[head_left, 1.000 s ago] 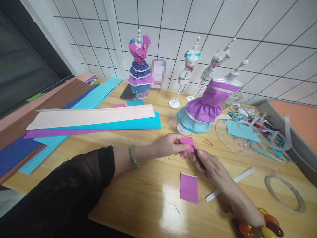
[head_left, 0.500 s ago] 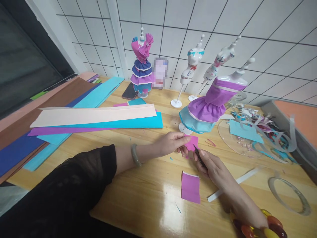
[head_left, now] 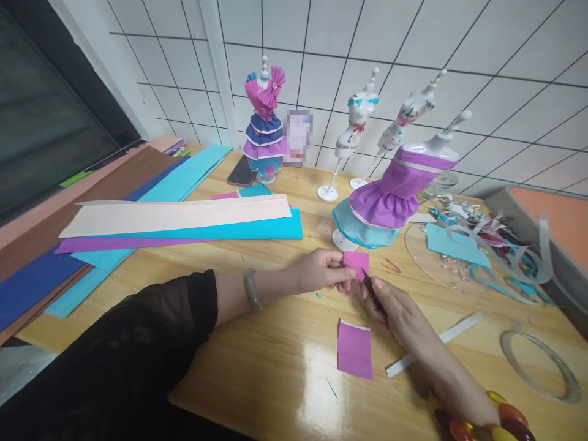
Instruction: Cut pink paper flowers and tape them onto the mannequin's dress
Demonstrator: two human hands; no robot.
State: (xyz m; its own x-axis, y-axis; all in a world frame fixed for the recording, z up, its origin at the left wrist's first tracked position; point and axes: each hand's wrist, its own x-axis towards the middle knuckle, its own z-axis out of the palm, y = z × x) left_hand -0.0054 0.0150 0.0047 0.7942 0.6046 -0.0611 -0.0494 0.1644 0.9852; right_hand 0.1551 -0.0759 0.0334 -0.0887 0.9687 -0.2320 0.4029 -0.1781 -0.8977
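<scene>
A small piece of pink crepe paper is pinched in my left hand, its thumb lying across the lower part. My right hand is closed around dark scissors, whose handles are mostly covered by the fingers. The scissors' pointed tip touches or nearly touches the right side of the pink paper. Below both hands, a purple-pink paper rectangle lies flat on the wooden table. Just behind the hands stands a mannequin in a purple and light blue paper dress.
Long folded crepe paper strips cover the left side. A dressed mannequin, a phone and two bare mannequins stand at the back. Right are a round clear plate, ribbon scraps, a white strip and a tape ring.
My left hand has shifted its hold; the thumb now reaches further over the pink paper, and its scalloped lower edge is less visible. The scissors stay close to it. The view tilts slightly.
</scene>
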